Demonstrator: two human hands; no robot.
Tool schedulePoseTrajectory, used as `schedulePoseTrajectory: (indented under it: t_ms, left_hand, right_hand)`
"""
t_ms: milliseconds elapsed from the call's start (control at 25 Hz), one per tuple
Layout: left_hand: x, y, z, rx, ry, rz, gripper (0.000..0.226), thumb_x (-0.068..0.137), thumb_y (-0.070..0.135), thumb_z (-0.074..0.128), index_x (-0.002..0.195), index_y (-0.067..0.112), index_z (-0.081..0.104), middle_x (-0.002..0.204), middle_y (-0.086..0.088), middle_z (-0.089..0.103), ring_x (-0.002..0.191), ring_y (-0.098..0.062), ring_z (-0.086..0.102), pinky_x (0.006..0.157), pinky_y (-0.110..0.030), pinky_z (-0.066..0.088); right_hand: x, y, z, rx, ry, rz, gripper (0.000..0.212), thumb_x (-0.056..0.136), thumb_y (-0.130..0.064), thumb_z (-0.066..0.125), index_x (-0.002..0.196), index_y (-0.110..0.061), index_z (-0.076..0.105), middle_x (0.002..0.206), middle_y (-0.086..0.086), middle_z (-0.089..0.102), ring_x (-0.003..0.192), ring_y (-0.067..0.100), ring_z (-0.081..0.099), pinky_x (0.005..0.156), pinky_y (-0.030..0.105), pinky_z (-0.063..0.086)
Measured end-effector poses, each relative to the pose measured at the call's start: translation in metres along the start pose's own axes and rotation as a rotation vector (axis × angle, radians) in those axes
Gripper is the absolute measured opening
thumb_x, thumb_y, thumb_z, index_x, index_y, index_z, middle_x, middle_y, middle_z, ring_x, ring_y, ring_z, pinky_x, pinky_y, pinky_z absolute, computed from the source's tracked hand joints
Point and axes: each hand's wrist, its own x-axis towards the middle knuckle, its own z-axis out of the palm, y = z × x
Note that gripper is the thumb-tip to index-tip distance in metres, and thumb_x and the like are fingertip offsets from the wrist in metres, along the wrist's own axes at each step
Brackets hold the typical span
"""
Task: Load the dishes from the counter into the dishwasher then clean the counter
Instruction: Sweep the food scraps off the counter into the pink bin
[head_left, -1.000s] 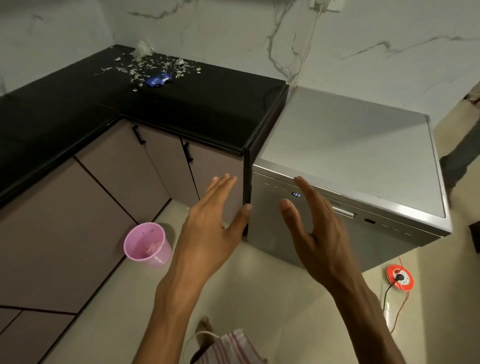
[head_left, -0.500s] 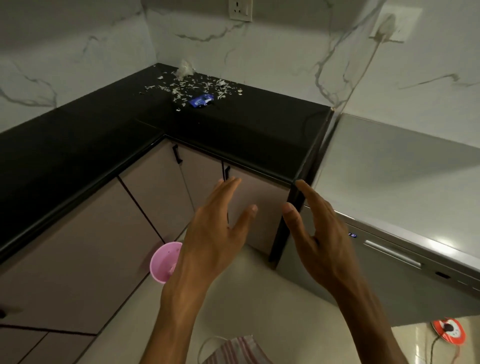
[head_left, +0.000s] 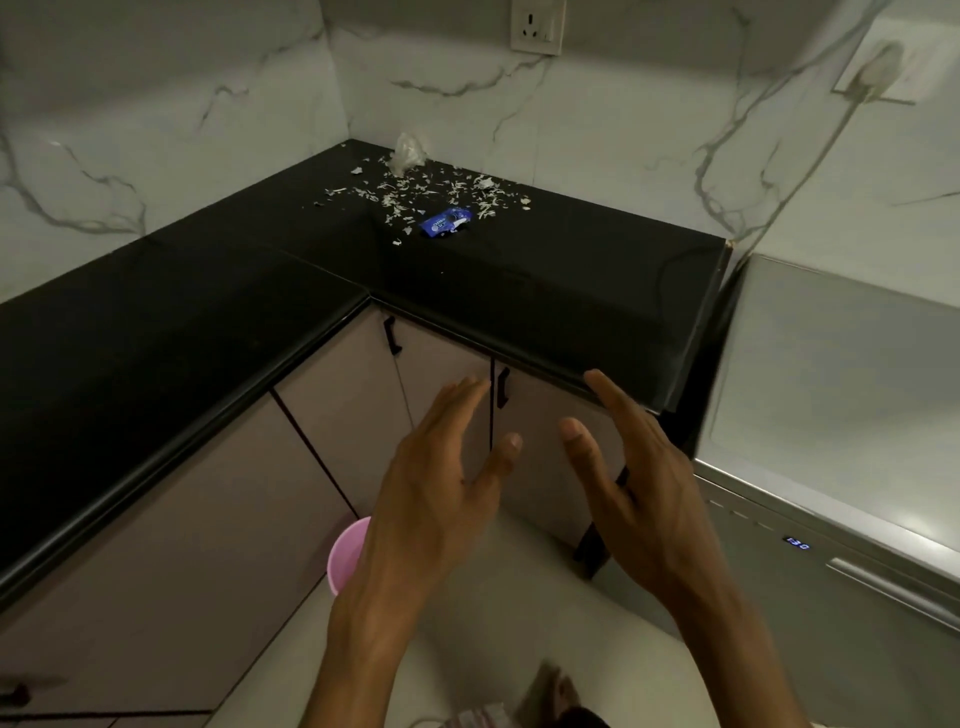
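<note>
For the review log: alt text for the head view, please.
Both hands, left hand and right hand, are raised open and empty before a black corner counter strewn with white scraps and a blue wrapper. A closed dishwasher stands right.

The dishwasher (head_left: 841, 597) shows small blue lit digits on its front panel just above the handle, seemingly "1:30", though blurred. Left of the dishwasher, on the black counter (head_left: 519, 291), a blue wrapper (head_left: 445, 223) carries white lettering too small to read.
</note>
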Motion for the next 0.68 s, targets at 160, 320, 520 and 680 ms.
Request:
schedulePoseTrajectory:
  t_ms: [160, 320, 520, 680]
  left_hand:
    - [0.032, -0.009, 0.005, 0.002, -0.021, -0.039, 0.067, 0.089, 0.064, 0.044, 0.148, 0.036, 0.029, 0.154, 0.02, 0.029, 0.14, 0.006, 0.023, 0.114, -0.02, 0.027]
    - [0.08, -0.014, 0.009, 0.011, 0.06, -0.044, 0.056, 0.091, 0.04, 0.06, 0.139, 0.042, 0.031, 0.137, 0.031, 0.029, 0.115, 0.038, 0.02, 0.092, 0.01, 0.019]
    - [0.14, -0.016, 0.015, -0.004, 0.128, -0.137, 0.06, 0.092, 0.04, 0.061, 0.146, 0.039, 0.035, 0.139, 0.042, 0.014, 0.128, -0.019, 0.053, 0.106, -0.036, 0.046]
    - [0.177, -0.029, 0.019, -0.024, 0.17, -0.157, 0.061, 0.091, 0.046, 0.059, 0.147, 0.038, 0.035, 0.138, 0.045, 0.013, 0.14, -0.01, 0.038, 0.098, -0.042, 0.052]
  right_hand:
    - [0.039, 0.009, 0.008, 0.031, -0.028, -0.02, 0.082, 0.08, -0.078, 0.025, 0.15, -0.037, 0.023, 0.156, -0.01, 0.03, 0.132, -0.006, 0.023, 0.103, 0.018, 0.023]
    - [0.101, 0.016, 0.015, 0.055, -0.099, -0.049, 0.079, 0.077, -0.079, 0.023, 0.147, -0.042, 0.019, 0.156, -0.01, 0.029, 0.13, -0.007, 0.022, 0.103, 0.018, 0.024]
    - [0.178, 0.025, 0.012, 0.073, -0.158, -0.11, 0.086, 0.077, -0.081, 0.025, 0.149, -0.035, 0.028, 0.154, -0.008, 0.034, 0.136, 0.002, 0.031, 0.108, 0.024, 0.031]
    - [0.227, 0.028, 0.021, 0.066, -0.16, -0.166, 0.089, 0.079, -0.084, 0.022, 0.149, -0.031, 0.033, 0.152, -0.007, 0.039, 0.138, 0.007, 0.036, 0.111, 0.035, 0.037]
